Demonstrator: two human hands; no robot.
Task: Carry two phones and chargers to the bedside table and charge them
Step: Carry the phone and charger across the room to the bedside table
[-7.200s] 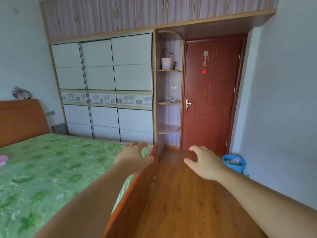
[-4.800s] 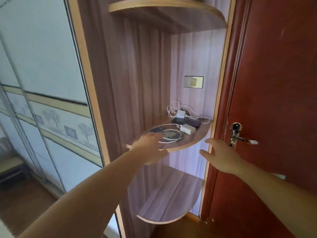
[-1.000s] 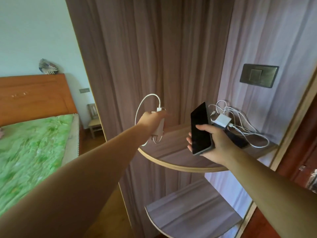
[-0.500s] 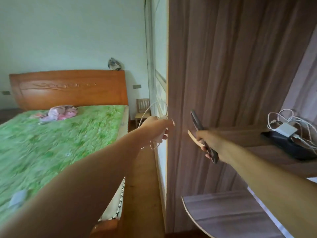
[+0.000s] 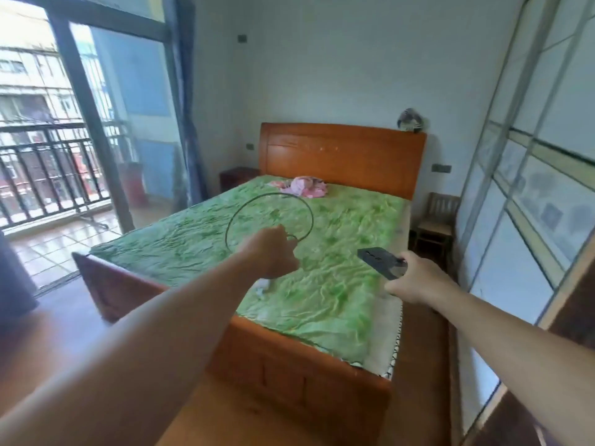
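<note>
My left hand (image 5: 272, 252) grips a charger; its cable (image 5: 238, 209) loops up above my fist and the white plug body (image 5: 262, 284) peeks out below it. My right hand (image 5: 410, 276) holds a dark phone (image 5: 380, 260), which sticks out to the left of my fingers, lying nearly flat. Both arms reach out over the foot of the bed. A dark red bedside table (image 5: 236, 177) stands at the far left of the headboard. The second phone and charger are out of sight.
The bed with a green cover (image 5: 322, 252) and wooden footboard (image 5: 289, 358) fills the middle. Pink cloth (image 5: 304, 186) lies near the headboard. A small wooden chair (image 5: 436, 220) stands right of the bed by the sliding wardrobe (image 5: 531, 204). The balcony door (image 5: 64, 140) is on the left.
My view has swung left from the corner shelf to the whole bed and balcony. Both hands still hold the charger and the phone; the shelf with the other phone is gone from view.
</note>
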